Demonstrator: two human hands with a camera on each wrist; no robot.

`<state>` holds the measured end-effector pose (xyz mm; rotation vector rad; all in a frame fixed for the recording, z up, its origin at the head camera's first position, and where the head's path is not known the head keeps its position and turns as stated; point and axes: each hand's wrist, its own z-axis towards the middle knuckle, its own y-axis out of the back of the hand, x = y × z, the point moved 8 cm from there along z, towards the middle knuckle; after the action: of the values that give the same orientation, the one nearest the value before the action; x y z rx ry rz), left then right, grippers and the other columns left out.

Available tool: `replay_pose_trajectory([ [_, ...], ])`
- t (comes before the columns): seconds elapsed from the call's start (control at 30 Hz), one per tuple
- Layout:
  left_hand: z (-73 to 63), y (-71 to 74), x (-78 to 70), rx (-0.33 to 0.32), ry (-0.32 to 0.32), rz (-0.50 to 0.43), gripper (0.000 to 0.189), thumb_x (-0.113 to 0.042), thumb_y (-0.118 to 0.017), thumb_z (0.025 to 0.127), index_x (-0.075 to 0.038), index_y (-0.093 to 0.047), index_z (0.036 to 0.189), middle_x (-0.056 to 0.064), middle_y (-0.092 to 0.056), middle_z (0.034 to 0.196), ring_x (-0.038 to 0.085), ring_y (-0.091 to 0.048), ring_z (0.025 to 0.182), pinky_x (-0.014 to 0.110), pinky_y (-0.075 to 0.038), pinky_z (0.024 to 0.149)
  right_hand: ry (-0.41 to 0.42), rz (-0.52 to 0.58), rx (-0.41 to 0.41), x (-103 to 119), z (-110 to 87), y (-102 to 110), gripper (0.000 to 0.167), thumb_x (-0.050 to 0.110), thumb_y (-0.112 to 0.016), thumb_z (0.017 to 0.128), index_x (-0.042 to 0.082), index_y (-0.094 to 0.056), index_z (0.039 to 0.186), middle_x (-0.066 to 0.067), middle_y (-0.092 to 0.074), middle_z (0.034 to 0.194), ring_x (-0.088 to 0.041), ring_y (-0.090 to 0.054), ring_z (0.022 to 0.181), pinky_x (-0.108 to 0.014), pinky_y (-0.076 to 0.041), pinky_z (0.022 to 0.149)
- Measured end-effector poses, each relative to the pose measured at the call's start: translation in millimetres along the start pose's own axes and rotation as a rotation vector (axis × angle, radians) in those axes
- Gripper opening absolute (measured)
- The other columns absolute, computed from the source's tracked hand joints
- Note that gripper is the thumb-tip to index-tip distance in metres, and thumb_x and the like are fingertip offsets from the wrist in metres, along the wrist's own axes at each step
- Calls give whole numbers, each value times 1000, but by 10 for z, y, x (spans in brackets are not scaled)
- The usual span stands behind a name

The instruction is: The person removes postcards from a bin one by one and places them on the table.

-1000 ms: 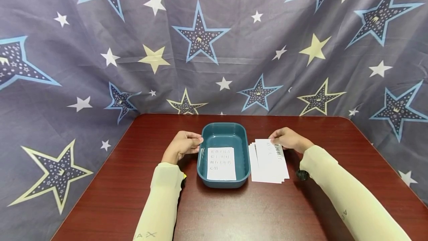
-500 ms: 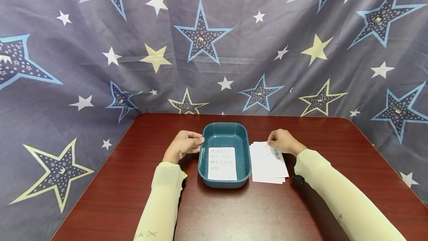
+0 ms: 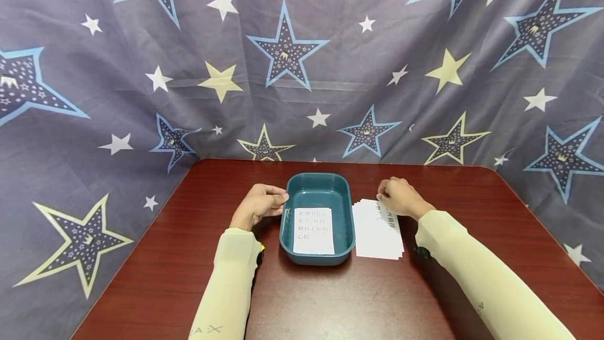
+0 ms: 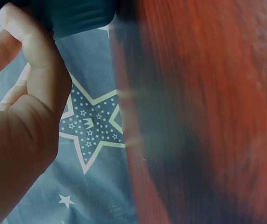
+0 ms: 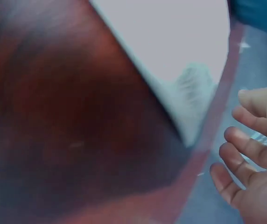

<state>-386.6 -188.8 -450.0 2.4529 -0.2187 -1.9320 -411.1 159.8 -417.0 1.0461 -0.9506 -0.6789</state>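
Note:
My left hand (image 3: 259,204) pinches the left rim of a deep teal plastic tray (image 3: 325,188) between thumb and fingers. The left wrist view shows the thumb (image 4: 14,21) against the tray's dark side (image 4: 82,21). A white paper sheet with printed characters (image 3: 313,231) lies inside, toward the near end. Right of the tray rests a stack of white paper sheets (image 3: 375,237), several edges fanned out slightly. Over the stack's far right corner is my right hand (image 3: 401,197). Its fingers are loosely bent and apart from the paper (image 5: 171,42) in the right wrist view.
Both things stand on a dark red wooden table (image 3: 302,298). A grey curtain printed with stars (image 3: 325,72) hangs behind the table and along its sides. Dark devices sit under both wrists, the left one with a yellow spot (image 3: 261,248).
My right hand lowered the top sheet onto the stack and let go of it, rising slightly. The sheets now lie more evenly. My left hand has stayed at the tray's rim.

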Motion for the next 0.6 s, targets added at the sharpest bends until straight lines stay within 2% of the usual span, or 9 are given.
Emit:
replay_pose_trajectory([
  [0.1,-8,11,-4,0,-2,2,34,-3,-72,95,11,-64,125,8,-67,82,12,-62,63,23,-60,61,45,46,-46,215,94,124,8,11,-68,97,4,-70,96,-7,-62,84,-25,-57,82,-44,-50,74],
  [0.27,-28,25,-8,-4,-3,7,35,-2,-71,95,11,-63,126,7,-66,81,11,-61,63,24,-60,62,177,116,-84,753,233,266,13,14,-67,98,2,-70,102,-8,-67,90,-25,-61,86,-44,-53,78],
  [0.33,-32,25,-7,-4,-2,6,35,-2,-71,96,11,-63,127,7,-67,81,11,-61,63,24,-60,63,228,130,-48,966,260,244,18,17,-67,99,1,-70,108,-10,-67,95,-24,-61,89,-44,-54,81],
  [0.43,-34,20,-6,-5,1,5,34,-2,-71,95,11,-64,126,8,-67,82,11,-61,63,25,-61,63,271,145,52,1226,274,145,30,23,-69,99,0,-68,118,-14,-67,103,-26,-61,96,-44,-55,86],
  [0.6,-17,-4,-12,4,-5,5,34,-3,-71,96,11,-64,126,12,-69,87,12,-63,64,25,-61,63,278,129,207,1461,283,-69,47,30,-73,97,-1,-63,131,-20,-66,117,-31,-62,104,-45,-55,91],
])
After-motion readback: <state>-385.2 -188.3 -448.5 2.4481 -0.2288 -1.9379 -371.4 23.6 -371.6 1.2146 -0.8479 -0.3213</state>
